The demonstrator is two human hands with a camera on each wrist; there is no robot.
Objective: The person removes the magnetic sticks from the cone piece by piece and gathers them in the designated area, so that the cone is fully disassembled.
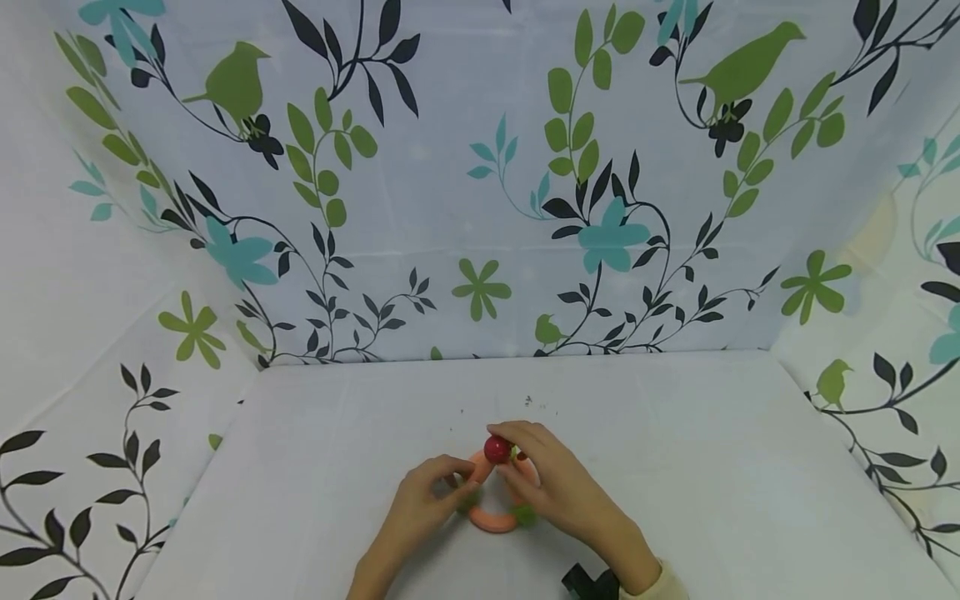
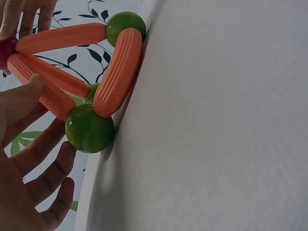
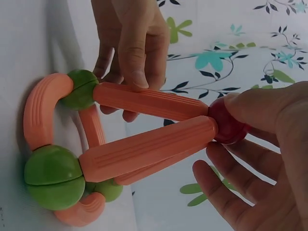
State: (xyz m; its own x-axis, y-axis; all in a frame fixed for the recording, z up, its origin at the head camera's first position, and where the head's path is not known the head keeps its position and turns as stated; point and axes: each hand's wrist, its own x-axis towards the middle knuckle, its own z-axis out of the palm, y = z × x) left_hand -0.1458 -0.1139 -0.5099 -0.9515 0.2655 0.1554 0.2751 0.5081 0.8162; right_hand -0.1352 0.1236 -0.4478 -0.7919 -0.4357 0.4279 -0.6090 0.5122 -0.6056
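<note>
A pyramid-shaped toy frame of orange rods and balls stands on the white table, between both hands. Its base has curved orange rods (image 3: 39, 113) joined at green balls (image 3: 54, 177). Straight orange rods (image 3: 149, 150) slope up from these to one red ball (image 1: 496, 449) at the top. My left hand (image 1: 423, 498) pinches a sloping rod near a green ball (image 2: 89, 130), its other fingers spread beside that ball. With thumb and fingers, my right hand (image 1: 564, 485) holds the red ball. In the head view the hands cover parts of the rods.
The white tabletop (image 1: 322, 450) spreads around the toy, with small dark specks (image 1: 528, 401) beyond it. Cloth (image 1: 450, 183) printed with leaves and birds hangs behind and along the sides. A black device (image 1: 592, 583) is at the right wrist.
</note>
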